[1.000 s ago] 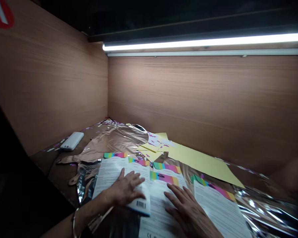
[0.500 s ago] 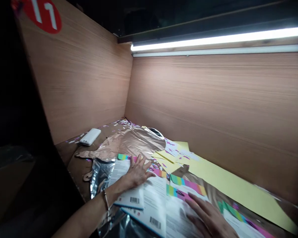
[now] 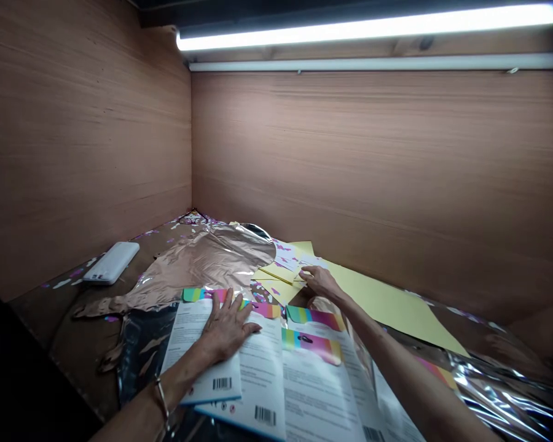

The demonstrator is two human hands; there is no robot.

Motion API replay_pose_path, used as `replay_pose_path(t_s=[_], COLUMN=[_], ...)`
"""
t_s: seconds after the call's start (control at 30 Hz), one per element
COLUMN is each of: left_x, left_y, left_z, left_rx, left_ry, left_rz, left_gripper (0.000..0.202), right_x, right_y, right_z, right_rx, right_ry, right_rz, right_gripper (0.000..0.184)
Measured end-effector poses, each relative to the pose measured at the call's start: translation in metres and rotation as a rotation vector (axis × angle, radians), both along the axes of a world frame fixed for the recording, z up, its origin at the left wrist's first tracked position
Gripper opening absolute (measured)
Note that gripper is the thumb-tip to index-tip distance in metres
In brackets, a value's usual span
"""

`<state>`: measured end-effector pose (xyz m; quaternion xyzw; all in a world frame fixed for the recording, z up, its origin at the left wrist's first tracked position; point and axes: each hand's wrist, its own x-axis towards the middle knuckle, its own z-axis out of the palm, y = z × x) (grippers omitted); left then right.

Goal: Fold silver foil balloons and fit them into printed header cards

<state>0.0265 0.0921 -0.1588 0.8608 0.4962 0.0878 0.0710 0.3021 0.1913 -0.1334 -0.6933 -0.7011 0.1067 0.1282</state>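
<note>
My left hand [image 3: 228, 331] lies flat with fingers spread on a white printed package [image 3: 212, 374], pressing its colourful striped top edge. That package overlaps another white printed package [image 3: 262, 374] with a barcode. My right hand [image 3: 323, 282] reaches across to the back, fingers bent and slightly apart, over yellow paper. Close to its fingertips lies a thin yellow stick [image 3: 276, 274], perhaps a pencil; I see no grip on it. Below my right forearm lie more packages with striped tops, one bearing a hanging hole [image 3: 305, 339].
A shiny rose-gold foil sheet [image 3: 198, 264] spreads behind the packages. A white power-bank-like block [image 3: 113, 263] lies at left, glasses [image 3: 193, 217] in the corner. A long yellow sheet [image 3: 391, 301] runs along the back wall. Silver foil [image 3: 502, 393] lies at right; wooden walls enclose the bench.
My right hand has moved from over the front packages to the back, near the yellow stick. My left hand stays flat on the package. The view has shifted right.
</note>
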Motion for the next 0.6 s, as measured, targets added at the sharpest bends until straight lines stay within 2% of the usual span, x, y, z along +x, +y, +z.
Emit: replay_pose_path(t_s=[0.13,0.37,0.5,0.6], left_x=[0.001,0.002,0.002,0.002], left_y=[0.001,0.001,0.003,0.004], left_z=[0.001,0.002,0.003,0.002], left_rx=[-0.003,-0.025,-0.031,-0.050], left_ry=[0.022,0.018,0.029,0.044], left_rz=[0.007,-0.004,0.004,0.024], left_gripper=[0.057,0.052,0.050,0.053], right_x=[-0.002,0.003,0.020,0.042], right_y=[0.012,0.012,0.009,0.003], right_z=[-0.007,-0.019,-0.024,-0.029], right_rx=[-0.039,-0.055,-0.048,-0.040], right_ry=[-0.018,-0.078,-0.139,-0.199], right_rz=[0.003,0.016,-0.060,-0.152], right_gripper=[0.027,0.027,0.029,0.031])
